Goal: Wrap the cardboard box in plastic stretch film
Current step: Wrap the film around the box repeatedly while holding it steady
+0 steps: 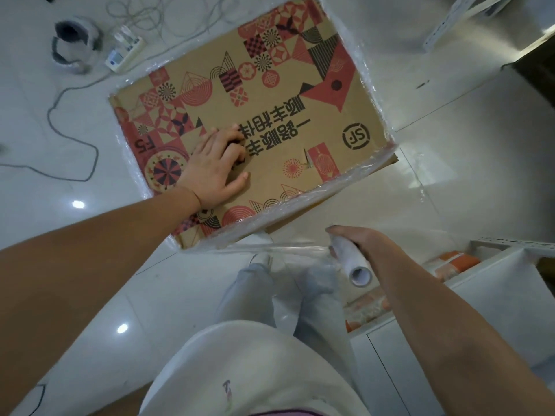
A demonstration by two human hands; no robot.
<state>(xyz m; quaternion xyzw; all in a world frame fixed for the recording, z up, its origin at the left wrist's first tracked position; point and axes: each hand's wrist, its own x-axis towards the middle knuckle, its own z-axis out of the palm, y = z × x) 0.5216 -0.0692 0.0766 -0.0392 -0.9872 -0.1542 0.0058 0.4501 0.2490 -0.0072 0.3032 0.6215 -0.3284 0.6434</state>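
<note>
A brown cardboard box (300,94) with red and black patterns and an SF logo stands on the white floor, seen from above. Clear stretch film (339,187) clings around its side walls. My left hand (214,168) presses flat on the box top, fingers spread. Near the box's front corner, my right hand (365,244) grips a white roll of stretch film (354,265). A taut sheet of film runs from the roll left toward the box's near edge.
A power strip (126,51) with grey cables and a grey slipper (73,43) lie on the floor at upper left. White metal shelving (507,244) with orange packets stands at right. My legs are directly below the box.
</note>
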